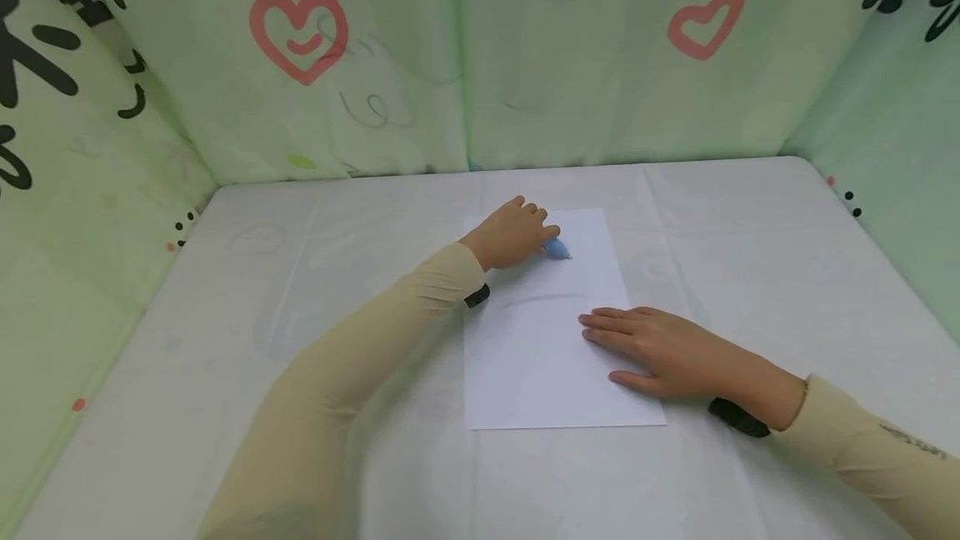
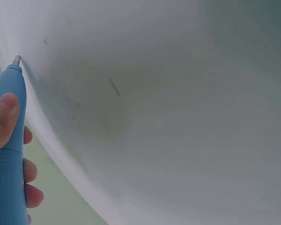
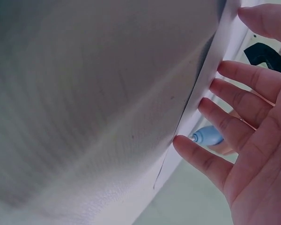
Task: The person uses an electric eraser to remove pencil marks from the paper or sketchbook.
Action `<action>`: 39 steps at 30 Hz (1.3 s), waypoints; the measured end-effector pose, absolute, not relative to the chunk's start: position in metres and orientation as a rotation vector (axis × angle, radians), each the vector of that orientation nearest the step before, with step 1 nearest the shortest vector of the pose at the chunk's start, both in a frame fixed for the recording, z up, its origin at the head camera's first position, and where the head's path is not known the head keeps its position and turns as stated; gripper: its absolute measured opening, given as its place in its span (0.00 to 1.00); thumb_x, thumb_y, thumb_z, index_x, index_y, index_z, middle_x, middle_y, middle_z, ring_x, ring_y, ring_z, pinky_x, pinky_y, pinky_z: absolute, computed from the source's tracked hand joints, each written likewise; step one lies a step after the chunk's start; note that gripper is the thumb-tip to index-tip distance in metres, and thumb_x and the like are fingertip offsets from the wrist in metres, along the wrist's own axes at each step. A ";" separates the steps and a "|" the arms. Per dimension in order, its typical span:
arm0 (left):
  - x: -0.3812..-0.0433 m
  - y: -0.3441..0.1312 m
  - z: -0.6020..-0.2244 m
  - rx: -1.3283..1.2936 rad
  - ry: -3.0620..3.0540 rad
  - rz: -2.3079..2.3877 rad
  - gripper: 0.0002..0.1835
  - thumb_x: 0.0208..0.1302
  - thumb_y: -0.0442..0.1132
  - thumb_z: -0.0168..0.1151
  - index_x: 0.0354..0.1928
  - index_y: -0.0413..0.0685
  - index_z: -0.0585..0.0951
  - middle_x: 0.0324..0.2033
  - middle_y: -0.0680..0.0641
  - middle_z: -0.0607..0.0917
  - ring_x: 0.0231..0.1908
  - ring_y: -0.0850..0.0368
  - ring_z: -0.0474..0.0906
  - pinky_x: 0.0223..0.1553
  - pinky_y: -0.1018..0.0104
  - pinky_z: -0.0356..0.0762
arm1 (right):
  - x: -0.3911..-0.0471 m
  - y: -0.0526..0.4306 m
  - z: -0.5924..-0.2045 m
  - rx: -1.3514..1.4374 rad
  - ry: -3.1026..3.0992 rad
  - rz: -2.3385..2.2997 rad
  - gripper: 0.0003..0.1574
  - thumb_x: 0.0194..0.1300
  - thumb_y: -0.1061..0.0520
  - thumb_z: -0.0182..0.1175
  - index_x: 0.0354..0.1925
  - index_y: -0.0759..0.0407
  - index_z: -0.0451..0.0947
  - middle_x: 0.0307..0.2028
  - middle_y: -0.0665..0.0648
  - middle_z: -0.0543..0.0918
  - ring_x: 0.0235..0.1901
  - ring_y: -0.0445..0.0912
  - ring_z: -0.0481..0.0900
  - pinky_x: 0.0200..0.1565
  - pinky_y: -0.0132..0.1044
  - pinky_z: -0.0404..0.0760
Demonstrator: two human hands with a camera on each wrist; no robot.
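A white sheet of paper (image 1: 540, 382) lies on the table, its long side running away from me. Near its far end, my left hand (image 1: 517, 233) grips a thick blue pen-shaped tool (image 1: 556, 248). The left wrist view shows the thumb pressed along the blue body (image 2: 9, 183) and fingers curled round the other side. Its slim grey tip is right at the white surface. My right hand (image 1: 660, 348) rests over the sheet's right edge, fingers straight and slightly spread. In the right wrist view its fingertips (image 3: 181, 142) meet the paper.
A white cloth (image 1: 750, 265) with soft creases covers the table. Green curtains with hearts (image 1: 300, 36) and black drawings enclose the back and both sides. Dark wrist-worn devices (image 1: 738, 417) show under both wrists.
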State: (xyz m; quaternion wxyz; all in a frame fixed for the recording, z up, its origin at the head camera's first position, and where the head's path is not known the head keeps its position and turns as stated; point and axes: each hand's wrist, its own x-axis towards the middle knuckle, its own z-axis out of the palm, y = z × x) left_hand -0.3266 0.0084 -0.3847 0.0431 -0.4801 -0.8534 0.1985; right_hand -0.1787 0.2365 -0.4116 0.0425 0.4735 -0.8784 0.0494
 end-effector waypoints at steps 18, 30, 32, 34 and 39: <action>-0.301 -0.061 -0.367 -1.213 -2.692 0.307 0.15 0.71 0.49 0.47 0.52 0.49 0.70 0.41 0.46 0.79 0.41 0.52 0.77 0.42 0.61 0.70 | -0.179 0.238 -0.409 1.455 -2.725 0.129 0.32 0.61 0.47 0.61 0.59 0.62 0.72 0.61 0.57 0.75 0.60 0.53 0.73 0.52 0.47 0.76; -0.245 -0.108 -0.359 -1.285 -2.623 0.199 0.11 0.64 0.45 0.54 0.44 0.49 0.72 0.26 0.48 0.77 0.22 0.57 0.72 0.24 0.65 0.71 | -0.178 0.236 -0.411 1.475 -2.637 0.159 0.31 0.60 0.48 0.62 0.58 0.63 0.73 0.60 0.58 0.76 0.58 0.53 0.75 0.51 0.46 0.76; -0.237 -0.113 -0.361 -1.280 -2.629 0.216 0.10 0.64 0.45 0.54 0.42 0.50 0.72 0.24 0.49 0.76 0.22 0.57 0.70 0.26 0.66 0.69 | -0.177 0.235 -0.411 1.475 -2.639 0.156 0.32 0.59 0.48 0.63 0.58 0.63 0.73 0.60 0.58 0.76 0.58 0.53 0.75 0.51 0.46 0.76; -0.230 -0.119 -0.363 -1.275 -2.621 0.232 0.09 0.63 0.44 0.54 0.41 0.49 0.71 0.22 0.50 0.75 0.22 0.57 0.68 0.27 0.66 0.68 | -0.177 0.235 -0.411 1.473 -2.647 0.155 0.32 0.58 0.49 0.64 0.58 0.63 0.73 0.60 0.58 0.76 0.59 0.53 0.75 0.51 0.46 0.76; -0.223 -0.128 -0.367 -1.272 -2.576 0.223 0.08 0.61 0.40 0.54 0.40 0.48 0.69 0.21 0.49 0.72 0.21 0.57 0.65 0.27 0.66 0.67 | -0.177 0.235 -0.411 1.455 -2.674 0.132 0.33 0.58 0.49 0.63 0.58 0.63 0.73 0.60 0.58 0.76 0.59 0.53 0.74 0.52 0.46 0.76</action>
